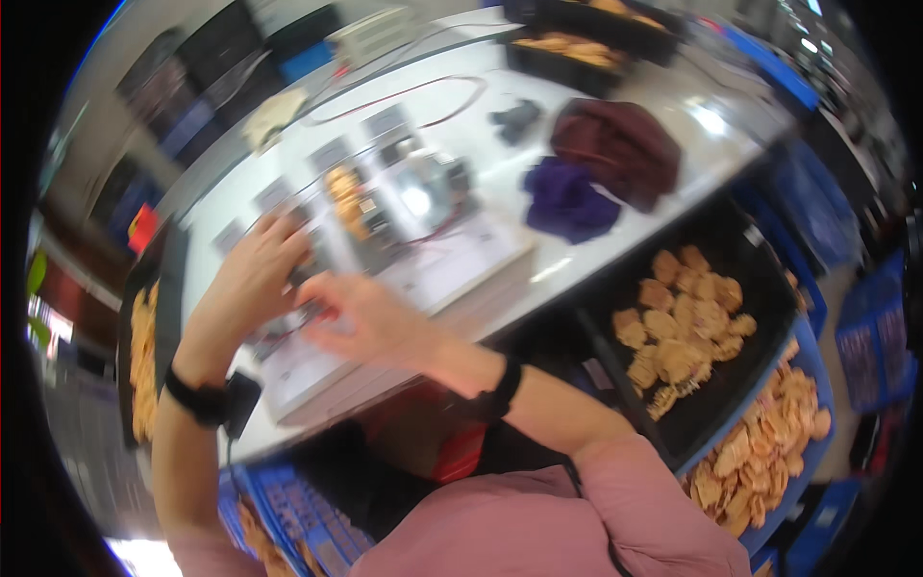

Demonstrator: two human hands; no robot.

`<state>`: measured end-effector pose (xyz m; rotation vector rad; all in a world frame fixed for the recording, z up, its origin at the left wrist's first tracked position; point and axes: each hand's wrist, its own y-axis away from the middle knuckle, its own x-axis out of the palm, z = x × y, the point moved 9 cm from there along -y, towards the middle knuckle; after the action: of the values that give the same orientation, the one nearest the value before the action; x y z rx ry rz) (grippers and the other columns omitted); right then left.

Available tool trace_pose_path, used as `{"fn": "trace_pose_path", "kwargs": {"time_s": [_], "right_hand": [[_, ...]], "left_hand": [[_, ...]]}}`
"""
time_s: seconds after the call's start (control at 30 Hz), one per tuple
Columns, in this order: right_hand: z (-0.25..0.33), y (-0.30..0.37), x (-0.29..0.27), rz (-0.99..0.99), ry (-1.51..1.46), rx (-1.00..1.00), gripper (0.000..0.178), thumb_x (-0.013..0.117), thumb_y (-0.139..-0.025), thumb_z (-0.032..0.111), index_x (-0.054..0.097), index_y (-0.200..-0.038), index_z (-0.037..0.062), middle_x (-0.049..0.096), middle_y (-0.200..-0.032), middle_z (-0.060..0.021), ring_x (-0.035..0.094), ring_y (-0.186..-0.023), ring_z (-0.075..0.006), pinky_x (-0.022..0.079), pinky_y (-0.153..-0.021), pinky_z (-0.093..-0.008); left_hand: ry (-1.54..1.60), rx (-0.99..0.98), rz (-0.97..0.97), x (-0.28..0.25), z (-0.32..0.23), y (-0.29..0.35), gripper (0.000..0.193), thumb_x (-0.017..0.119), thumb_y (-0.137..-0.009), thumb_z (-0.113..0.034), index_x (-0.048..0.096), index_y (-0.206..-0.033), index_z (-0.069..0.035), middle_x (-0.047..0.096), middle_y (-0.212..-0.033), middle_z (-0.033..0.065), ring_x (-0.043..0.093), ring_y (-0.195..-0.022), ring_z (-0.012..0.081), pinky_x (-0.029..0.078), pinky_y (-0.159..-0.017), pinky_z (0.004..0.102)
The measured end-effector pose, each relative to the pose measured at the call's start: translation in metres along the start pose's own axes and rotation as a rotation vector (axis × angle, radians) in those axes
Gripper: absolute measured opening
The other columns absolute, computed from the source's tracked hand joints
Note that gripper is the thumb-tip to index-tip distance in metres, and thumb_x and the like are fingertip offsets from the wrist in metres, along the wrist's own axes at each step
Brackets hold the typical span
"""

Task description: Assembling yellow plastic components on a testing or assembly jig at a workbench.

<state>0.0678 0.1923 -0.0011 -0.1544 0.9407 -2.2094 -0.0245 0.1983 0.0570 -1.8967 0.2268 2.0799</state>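
On the white table, a white board [471, 264] carries a row of metal fixtures. My left hand [255, 274] is over the left end of that row, its fingers bent together down onto a fixture; what is under them is hidden. Close by on its right, my right hand [370, 317] is blurred, thumb and fingers bent but apart, with nothing plain between them. A tan, lumpy piece [346, 202] sits in the metal fixture [378, 231] just beyond my hands. The fixture to its right [423, 192] has a shiny metal plate and a thin red wire.
Purple cloth [572, 202] and dark maroon cloth [625, 154] lie right on the table. A black tray [601, 337] and a blue crate [817, 385] hold flat tan pieces beside me. Another black tray [173, 298] stands left. Black bins [567, 72] and a pale box device [373, 37] stand behind.
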Motion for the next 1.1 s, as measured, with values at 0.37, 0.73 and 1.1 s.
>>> {"fn": "trace_pose_path", "kwargs": {"time_s": [0.37,0.73,1.1], "right_hand": [[0.019,0.03,-0.035,-0.196,0.102,-0.062,0.06,0.077,-0.08,0.015,0.046,-0.131,0.0047,0.049,-0.133,-0.018,0.052,-0.121,-0.0348,0.041,-0.104,-0.0422],[0.014,0.24,-0.249,-0.585,0.242,0.755,0.041,0.079,-0.085,0.015,0.058,-0.12,0.0051,0.069,-0.103,-0.0089,0.07,-0.086,-0.0142,0.059,-0.07,-0.0278],[0.061,0.357,-0.622,-1.334,1.136,0.667,0.059,0.075,-0.084,0.035,0.055,-0.129,0.0012,0.069,-0.114,-0.0179,0.067,-0.102,-0.0269,0.05,-0.092,-0.0359]], "left_hand": [[0.773,-0.248,-0.149,-0.087,-0.044,0.049,0.047,0.056,-0.066,0.01,0.052,-0.111,-0.005,0.051,-0.12,0.0108,0.049,-0.116,0.0231,0.04,-0.101,0.0331],[0.926,0.015,0.14,-0.006,-0.184,-0.019,0.085,0.083,-0.077,-0.022,0.036,-0.147,-0.007,0.027,-0.156,0.0182,0.035,-0.143,0.0309,0.042,-0.107,0.0474],[0.685,-0.039,-0.105,-0.04,-0.152,0.036,0.054,0.064,-0.092,-0.002,0.046,-0.143,-0.001,0.043,-0.149,0.0196,0.049,-0.132,0.033,0.045,-0.107,0.0441]]}}
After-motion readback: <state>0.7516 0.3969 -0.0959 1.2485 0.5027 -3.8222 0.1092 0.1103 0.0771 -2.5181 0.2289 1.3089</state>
